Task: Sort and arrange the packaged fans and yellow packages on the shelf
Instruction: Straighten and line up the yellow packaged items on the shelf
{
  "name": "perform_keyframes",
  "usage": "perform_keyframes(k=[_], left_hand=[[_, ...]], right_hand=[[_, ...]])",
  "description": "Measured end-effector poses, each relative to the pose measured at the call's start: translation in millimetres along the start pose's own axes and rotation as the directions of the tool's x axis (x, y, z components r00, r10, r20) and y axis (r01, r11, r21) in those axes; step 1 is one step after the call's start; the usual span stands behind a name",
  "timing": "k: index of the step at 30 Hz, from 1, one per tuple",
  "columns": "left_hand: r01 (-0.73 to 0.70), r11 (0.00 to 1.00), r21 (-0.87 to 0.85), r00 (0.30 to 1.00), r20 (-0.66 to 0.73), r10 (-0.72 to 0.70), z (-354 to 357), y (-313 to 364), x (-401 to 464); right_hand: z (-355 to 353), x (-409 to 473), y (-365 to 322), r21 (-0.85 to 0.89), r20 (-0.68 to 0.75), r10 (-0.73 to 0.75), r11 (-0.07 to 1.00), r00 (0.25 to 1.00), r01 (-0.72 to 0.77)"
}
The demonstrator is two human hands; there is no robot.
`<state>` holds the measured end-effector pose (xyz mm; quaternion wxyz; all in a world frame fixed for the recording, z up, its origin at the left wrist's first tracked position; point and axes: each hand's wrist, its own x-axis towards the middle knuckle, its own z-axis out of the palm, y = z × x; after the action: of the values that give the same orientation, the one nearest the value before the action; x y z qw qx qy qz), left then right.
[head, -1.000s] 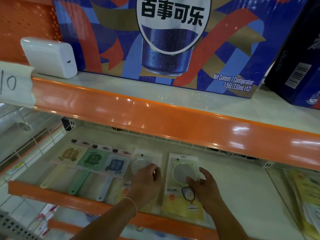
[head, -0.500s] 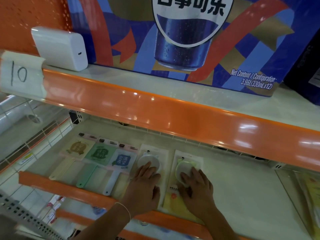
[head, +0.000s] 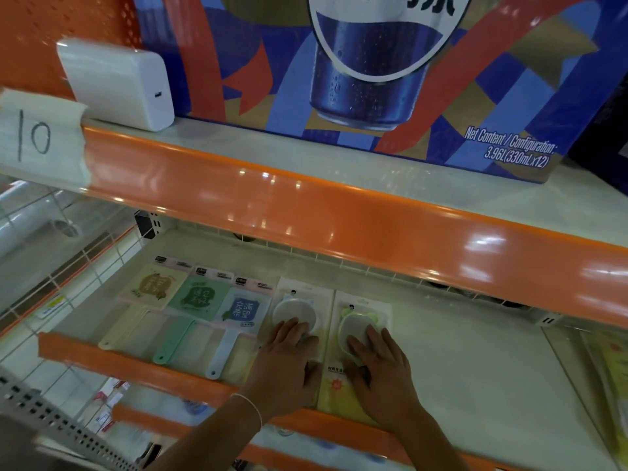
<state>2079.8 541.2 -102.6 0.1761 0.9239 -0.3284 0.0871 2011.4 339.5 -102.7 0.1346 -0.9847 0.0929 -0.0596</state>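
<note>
Head view looks down onto a pale lower shelf (head: pixel 458 351) with an orange front lip, where two yellow card packages lie flat side by side, each with a round item under a clear blister. The left yellow package (head: pixel 307 294) holds a whitish round piece; the right yellow package (head: pixel 368 305) holds a pale green-rimmed one. The left hand (head: pixel 289 365) lies flat on the left package, fingers straight and reaching onto the blister. The right hand (head: pixel 380 365) lies flat on the right package, fingers spread over its blister. The hands sit just beside each other, gripping nothing. Both hide the lower halves of the cards, so the print there is mostly unreadable.

Just to the left, three packaged flat fans lie in a row, edges overlapping: a cream packaged fan (head: pixel 153 287), a green packaged fan (head: pixel 198 295) and a blue-and-white packaged fan (head: pixel 243 309), handles pointing to the shelf front.

At the far right edge, more yellowish packets (head: pixel 611 368) are cut off and blurred. On the upper shelf stand a blue cola carton (head: pixel 373 79), a white rectangular box (head: pixel 119 83) and a paper label reading "10" (head: pixel 37 137).
</note>
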Motion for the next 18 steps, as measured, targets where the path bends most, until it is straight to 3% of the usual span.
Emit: perform_keyframes(k=[18], left_hand=[[0.014, 1.0, 0.021, 0.996, 0.086, -0.016, -4.8, 2.1, 2.4]], right_hand=[[1.2, -0.3, -4.4, 0.079, -0.001, -0.046, 0.996, 0.999, 0.046]])
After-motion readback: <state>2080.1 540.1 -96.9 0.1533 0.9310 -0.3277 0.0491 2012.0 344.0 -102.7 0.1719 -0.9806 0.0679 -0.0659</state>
